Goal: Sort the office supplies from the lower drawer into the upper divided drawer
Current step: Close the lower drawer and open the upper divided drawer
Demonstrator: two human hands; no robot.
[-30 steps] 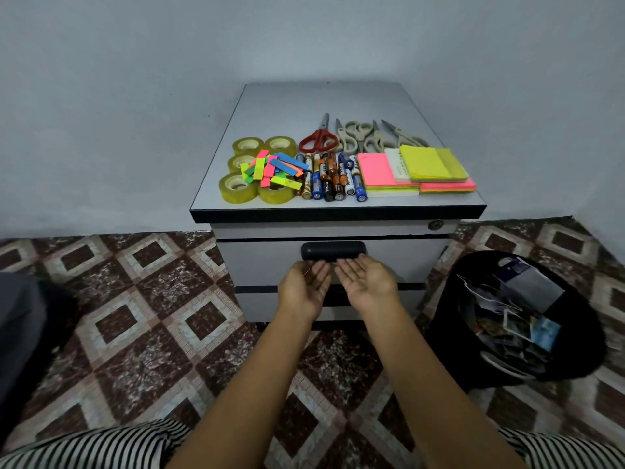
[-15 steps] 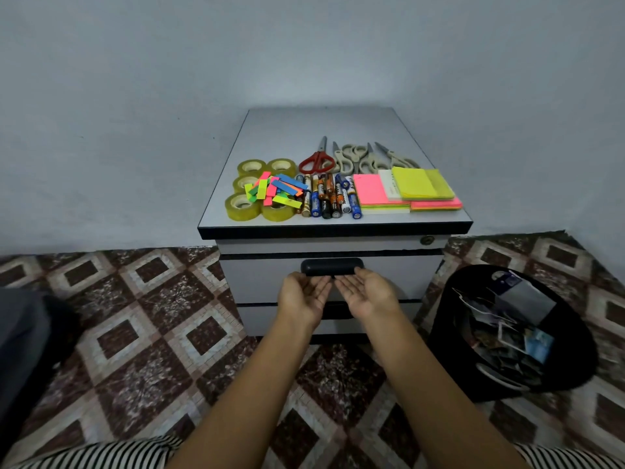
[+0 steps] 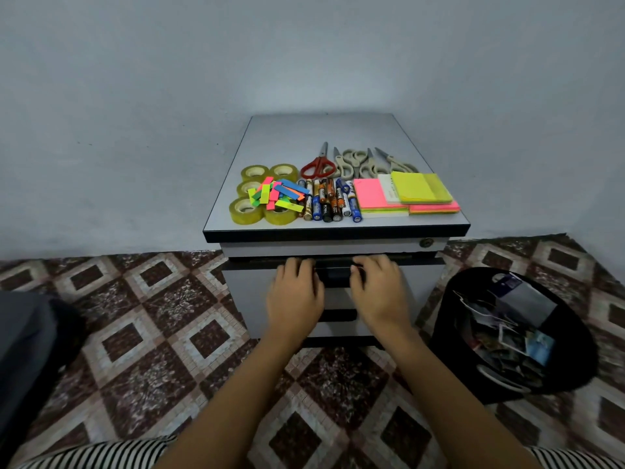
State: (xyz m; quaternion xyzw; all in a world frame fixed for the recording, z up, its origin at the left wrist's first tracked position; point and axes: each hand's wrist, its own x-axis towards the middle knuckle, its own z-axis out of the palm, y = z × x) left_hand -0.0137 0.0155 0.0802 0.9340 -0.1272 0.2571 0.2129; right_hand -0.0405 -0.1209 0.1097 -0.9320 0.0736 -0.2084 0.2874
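On the cabinet top (image 3: 321, 130), along its front edge, lie tape rolls (image 3: 260, 194), flags (image 3: 277, 198), batteries (image 3: 329, 201), scissors (image 3: 351, 162) and sticky notes (image 3: 406, 196). Below, the left hand (image 3: 296, 292) and right hand (image 3: 378, 292) flank the handle (image 3: 336, 277), palms down, fingers curled over the top edge of the upper drawer (image 3: 250, 286). The lower drawer (image 3: 338, 326) sits shut beneath. A bin (image 3: 446, 333) stands at right. The step looks like opening the upper drawer, which next calls for an even, straight pull.
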